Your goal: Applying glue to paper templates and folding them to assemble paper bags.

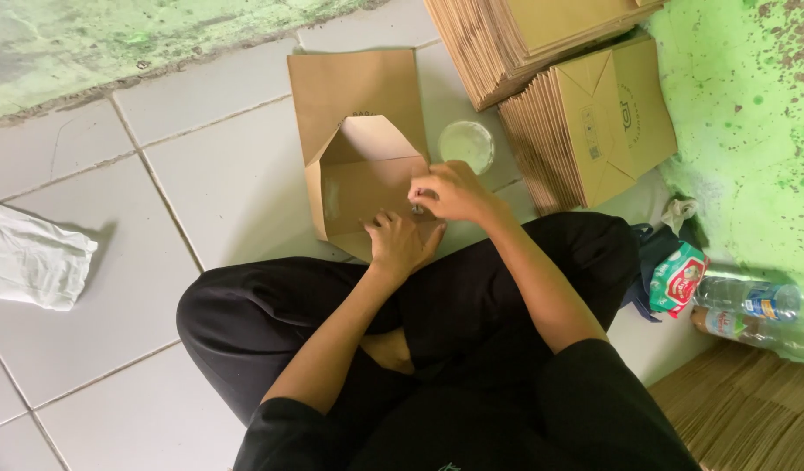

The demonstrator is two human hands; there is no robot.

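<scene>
My left hand (400, 244) presses flat and my right hand (450, 192) pinches the light, stiff, half-folded brown cardboard box (358, 166), best gripped along its creased flap edges.

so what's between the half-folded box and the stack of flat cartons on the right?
In the head view, a small round clear lid or dish sits on the tile between the half-folded box and the stack of flat cartons.

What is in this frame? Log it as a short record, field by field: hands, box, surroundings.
left hand: flat on the near flap of the brown cardboard box
right hand: pinching something small at the box edge; cannot tell what
box state: partly folded, flaps open, on the tiled floor
nearby: round clear lid, stacks of flat cartons, water bottles, white bag
</scene>
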